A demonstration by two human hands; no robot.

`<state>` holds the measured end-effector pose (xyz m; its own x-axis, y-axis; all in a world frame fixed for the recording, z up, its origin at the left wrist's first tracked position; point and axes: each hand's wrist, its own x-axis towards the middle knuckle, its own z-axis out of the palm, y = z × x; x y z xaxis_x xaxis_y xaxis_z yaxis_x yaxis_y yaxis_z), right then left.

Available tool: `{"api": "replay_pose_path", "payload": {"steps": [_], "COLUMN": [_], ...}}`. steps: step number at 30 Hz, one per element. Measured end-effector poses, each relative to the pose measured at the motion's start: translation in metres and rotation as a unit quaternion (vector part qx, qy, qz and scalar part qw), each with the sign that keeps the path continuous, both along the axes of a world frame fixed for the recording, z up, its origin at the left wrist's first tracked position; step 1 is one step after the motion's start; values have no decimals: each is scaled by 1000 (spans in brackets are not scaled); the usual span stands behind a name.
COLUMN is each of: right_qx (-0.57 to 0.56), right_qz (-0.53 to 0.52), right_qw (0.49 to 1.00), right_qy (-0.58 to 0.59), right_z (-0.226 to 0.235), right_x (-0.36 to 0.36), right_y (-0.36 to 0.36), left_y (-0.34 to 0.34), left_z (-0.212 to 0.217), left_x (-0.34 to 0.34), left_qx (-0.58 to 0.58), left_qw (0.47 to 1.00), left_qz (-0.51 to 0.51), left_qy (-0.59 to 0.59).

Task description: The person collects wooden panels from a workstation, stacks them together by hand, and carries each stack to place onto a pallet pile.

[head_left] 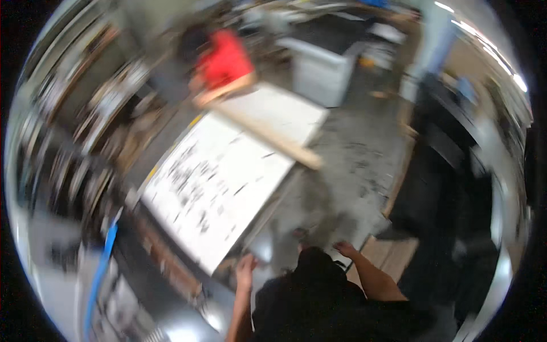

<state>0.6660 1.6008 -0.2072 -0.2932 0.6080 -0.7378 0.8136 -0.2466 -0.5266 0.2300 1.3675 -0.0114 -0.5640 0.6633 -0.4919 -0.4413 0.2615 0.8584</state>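
- Left hand (246,268): low in the frame, just beside the near corner of the white panel (228,176); fingers point up, loosely spread, holding nothing that I can see. Touching the panel edge or just off it — blur, cannot tell.
- Right hand (345,248): out over the grey floor (353,159), fingers slack, empty as far as it shows; apart from the panel.
- Both forearms come up from the lower edge on either side of the person's dark top (330,308).
- White panel: big flat sheet, lying tilted across the frame on a low bench or stand, black smudges and marks over its face. Probably laid flat so it can be worked on from above.
- Wooden batten (268,134): long pale strip lying diagonally across the panel's far part, one end overhanging toward the floor; rests on the sheet, likely as a straightedge or brace.
- Red object (225,57): beyond the panel's far end, too blurred to name.
- Pale grey cabinet (322,71): on the floor past the panel.
- Blue hose (99,273): running down the left side, well apart from both hands.
- Cluttered shelves (85,114): at left, smeared by motion.
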Motion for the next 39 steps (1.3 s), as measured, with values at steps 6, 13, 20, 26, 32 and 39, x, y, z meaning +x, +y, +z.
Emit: {"api": "replay_pose_path", "payload": {"steps": [6,13,20,26,32,39], "right_qx": [294,-273,-210,-289,-279,-308], "right_qz": [474,21,294,343,397,179], "right_qw": [823,961,932,882,859,927], "right_qy": [103,-29,18,145,161,114], "right_z": [-129,-80,31,91,100,97], "right_x": [100,-23,-203,-364,-469,-517], "right_y": [-20,92,152,32,-161,-293], "left_y": [7,-40,-213,-308,-296,-249], "left_z": [59,88,62,26,-3,-19], "left_x": [-7,24,-48,-88,-58,-29], "left_qx": [-168,-364,-589,-609,-502,-400], "left_qw": [968,880,672,700,682,751], "left_qz": [29,77,222,142,142,147], "left_qy": [186,296,390,345,513,504]}}
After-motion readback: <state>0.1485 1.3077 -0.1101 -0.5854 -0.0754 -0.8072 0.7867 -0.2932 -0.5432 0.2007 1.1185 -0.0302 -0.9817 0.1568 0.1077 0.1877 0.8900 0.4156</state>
